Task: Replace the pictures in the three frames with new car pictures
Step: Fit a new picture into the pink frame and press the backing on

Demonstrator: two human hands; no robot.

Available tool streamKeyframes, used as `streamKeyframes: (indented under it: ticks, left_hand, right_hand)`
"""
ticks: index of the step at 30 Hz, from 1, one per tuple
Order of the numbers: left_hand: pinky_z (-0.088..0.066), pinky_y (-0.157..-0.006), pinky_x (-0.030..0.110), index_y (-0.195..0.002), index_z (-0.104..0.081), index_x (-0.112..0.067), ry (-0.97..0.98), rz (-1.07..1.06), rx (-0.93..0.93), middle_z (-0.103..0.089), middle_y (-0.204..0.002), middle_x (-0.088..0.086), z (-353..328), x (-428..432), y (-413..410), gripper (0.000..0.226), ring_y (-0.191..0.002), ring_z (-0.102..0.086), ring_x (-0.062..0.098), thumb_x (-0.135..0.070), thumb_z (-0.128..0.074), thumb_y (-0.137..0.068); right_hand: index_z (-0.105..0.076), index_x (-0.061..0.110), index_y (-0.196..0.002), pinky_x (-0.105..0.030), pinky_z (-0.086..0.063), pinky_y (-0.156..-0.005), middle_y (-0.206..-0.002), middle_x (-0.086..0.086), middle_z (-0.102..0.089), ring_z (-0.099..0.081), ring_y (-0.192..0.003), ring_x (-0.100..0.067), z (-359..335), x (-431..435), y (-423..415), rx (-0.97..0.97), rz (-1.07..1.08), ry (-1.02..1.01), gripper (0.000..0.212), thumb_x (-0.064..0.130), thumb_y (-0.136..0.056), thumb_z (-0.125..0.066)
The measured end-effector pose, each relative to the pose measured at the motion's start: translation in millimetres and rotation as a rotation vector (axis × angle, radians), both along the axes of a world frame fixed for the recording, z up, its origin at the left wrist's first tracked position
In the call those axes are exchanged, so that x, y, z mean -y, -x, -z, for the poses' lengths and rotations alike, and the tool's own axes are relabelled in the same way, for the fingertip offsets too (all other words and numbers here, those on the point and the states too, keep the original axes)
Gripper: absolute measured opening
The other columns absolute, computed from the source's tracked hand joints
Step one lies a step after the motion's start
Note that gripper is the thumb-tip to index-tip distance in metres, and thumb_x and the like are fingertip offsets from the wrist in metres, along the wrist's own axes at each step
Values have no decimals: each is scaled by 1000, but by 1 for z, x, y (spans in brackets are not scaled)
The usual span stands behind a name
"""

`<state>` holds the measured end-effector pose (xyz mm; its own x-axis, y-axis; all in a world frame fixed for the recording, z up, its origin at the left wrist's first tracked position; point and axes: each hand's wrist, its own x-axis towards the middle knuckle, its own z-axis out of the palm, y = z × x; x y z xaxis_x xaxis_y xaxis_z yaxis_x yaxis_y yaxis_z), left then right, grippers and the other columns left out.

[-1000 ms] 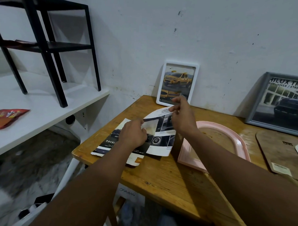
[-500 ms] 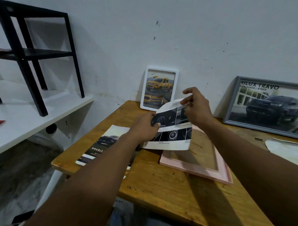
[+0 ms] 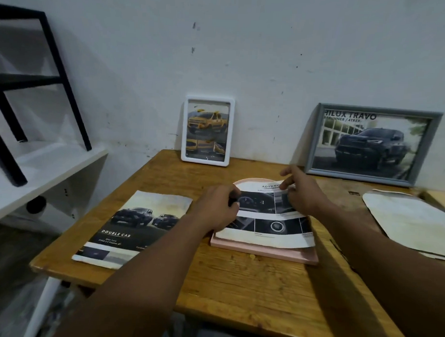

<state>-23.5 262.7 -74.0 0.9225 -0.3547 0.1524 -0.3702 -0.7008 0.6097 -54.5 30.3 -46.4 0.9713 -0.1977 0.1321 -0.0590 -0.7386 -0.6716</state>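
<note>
A pink arch-topped frame (image 3: 264,253) lies flat on the wooden table (image 3: 237,282). Over it lies an arch-cut car picture (image 3: 267,220) with dark interior photos. My left hand (image 3: 217,208) grips the picture's left edge. My right hand (image 3: 301,193) pinches its upper right part. A white frame (image 3: 207,130) with a yellow pickup picture leans on the wall at the back. A grey frame (image 3: 371,144) with a dark pickup picture leans at the back right.
A "Double Cab" brochure page (image 3: 136,228) lies on the table's left part. An arch-shaped white sheet (image 3: 408,220) and a brown backing board (image 3: 341,195) lie to the right. A white shelf (image 3: 39,177) with a black metal rack (image 3: 30,86) stands at the left.
Both hands have carried the arch-cut picture from above the brochure rightward and lowered it onto the pink frame. The camera has turned right.
</note>
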Motion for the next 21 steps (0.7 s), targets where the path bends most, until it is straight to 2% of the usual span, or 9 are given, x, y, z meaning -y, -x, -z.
streamKeyframes:
  ticks: [3,5,9,12,14,15,18,19,21]
  left_hand:
    - [-61,-82,33,-128,-64,-29,18,-3,29,-65,-115,-11,2,-1,0,34,-106,-61,9,-24,-67,-95]
    - [-60,-82,32,-131,-61,-29,16,-22,52,-63,-121,-9,3,-1,0,36,-109,-59,10,-24,-67,-95]
    - [-58,-85,32,-134,-59,-26,-19,-27,75,-58,-131,-4,5,1,4,37,-111,-57,12,-27,-64,-98]
    - [-46,-69,18,-136,-58,-25,-30,-32,102,-58,-132,-4,6,3,8,35,-104,-53,8,-25,-60,-101]
    - [-37,-65,13,-136,-57,-24,-38,-32,126,-58,-132,-4,8,5,10,34,-105,-52,7,-23,-58,-102]
    - [-36,-65,12,-136,-58,-24,-41,-36,133,-59,-132,-4,8,6,11,34,-107,-53,8,-22,-58,-102]
    - [-47,-77,20,-134,-60,-23,-24,-55,135,-62,-131,-2,10,8,12,32,-111,-58,14,-19,-57,-102]
    - [-49,-77,21,-133,-60,-23,-18,-61,126,-63,-130,-1,10,9,11,32,-110,-59,14,-18,-57,-102]
    - [-46,-66,16,-134,-61,-22,-21,-72,103,-63,-128,0,8,12,8,33,-102,-59,12,-16,-59,-101]
  right_hand:
    - [-46,32,-123,-42,-44,-91,-119,3,-63,-53,-114,-26,13,-4,1,27,16,192,44,10,-88,-60]
    - [-43,31,-131,-47,-35,-98,-130,-2,-60,-47,-123,-28,22,-10,4,8,21,285,46,18,-90,-59]
    - [-38,26,-139,-52,-29,-110,-140,-6,-52,-40,-133,-27,37,-26,16,-25,33,320,49,24,-94,-57]
    - [-37,23,-141,-51,-31,-110,-139,-6,-53,-45,-131,-27,37,-35,22,-28,68,338,51,26,-94,-56]
    - [-35,22,-143,-53,-30,-110,-143,-6,-51,-44,-133,-28,35,-40,26,-50,89,353,54,29,-94,-55]
    - [-34,21,-144,-54,-29,-110,-145,-6,-49,-42,-135,-28,35,-42,28,-59,103,359,55,30,-94,-55]
    - [-32,21,-146,-57,-24,-111,-149,-5,-44,-36,-139,-30,36,-48,32,-76,134,379,61,33,-92,-58]
    - [-31,21,-146,-58,-23,-111,-150,-5,-42,-35,-139,-30,36,-50,33,-78,136,381,63,34,-91,-58]
    - [-32,21,-146,-58,-23,-110,-150,-5,-42,-36,-139,-30,34,-50,33,-65,144,350,61,32,-91,-58]
